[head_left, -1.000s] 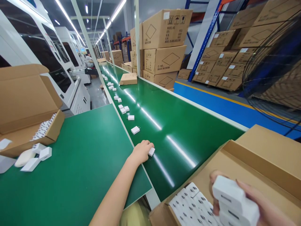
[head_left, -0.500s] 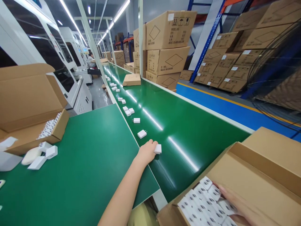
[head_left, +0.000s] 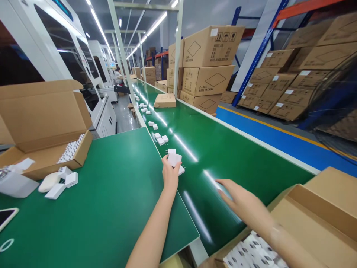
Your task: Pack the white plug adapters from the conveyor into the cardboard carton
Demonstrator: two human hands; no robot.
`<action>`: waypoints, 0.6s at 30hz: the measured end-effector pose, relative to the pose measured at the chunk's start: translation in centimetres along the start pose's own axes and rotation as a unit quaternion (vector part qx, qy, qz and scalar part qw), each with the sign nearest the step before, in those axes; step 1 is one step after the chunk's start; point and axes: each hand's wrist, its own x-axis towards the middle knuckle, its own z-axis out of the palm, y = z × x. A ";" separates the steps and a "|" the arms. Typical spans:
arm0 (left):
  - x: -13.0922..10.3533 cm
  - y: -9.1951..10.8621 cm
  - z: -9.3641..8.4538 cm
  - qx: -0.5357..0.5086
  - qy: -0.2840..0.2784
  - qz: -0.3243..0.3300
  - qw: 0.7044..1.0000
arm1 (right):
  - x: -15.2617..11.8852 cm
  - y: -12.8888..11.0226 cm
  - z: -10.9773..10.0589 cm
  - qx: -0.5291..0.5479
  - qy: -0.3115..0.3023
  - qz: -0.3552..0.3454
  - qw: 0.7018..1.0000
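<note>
My left hand (head_left: 170, 175) pinches a white charger plug (head_left: 174, 160) between thumb and fingers, above the near left edge of the green conveyor belt (head_left: 234, 156). Two more chargers sit close by: a plug (head_left: 171, 151) just behind the held one and another (head_left: 182, 170) by my thumb, partly covered. Over the belt, my right hand (head_left: 242, 199) reaches forward and left, fingers stretched out and nothing in them. Beneath my right forearm, an open carton (head_left: 306, 219) holds rows of white chargers (head_left: 251, 253), partly hidden by that arm.
Further chargers (head_left: 160, 141) trail up the belt's left side towards a flat cardboard box (head_left: 164, 100). On the green side table (head_left: 119, 208) stand another open carton (head_left: 82, 154), loose chargers (head_left: 71, 179) and a phone (head_left: 7, 217). Stacked cartons (head_left: 208, 80) line the right.
My right hand has left the chargers in the right carton and moved out over the belt. My left hand, still with a charger, has moved slightly up the belt beside other chargers. The view has shifted.
</note>
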 end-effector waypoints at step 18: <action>2.2 -1.2 -1.3 0.018 0.140 -0.064 0.988 | 15.4 -2.8 4.8 0.012 -0.052 -0.043 0.998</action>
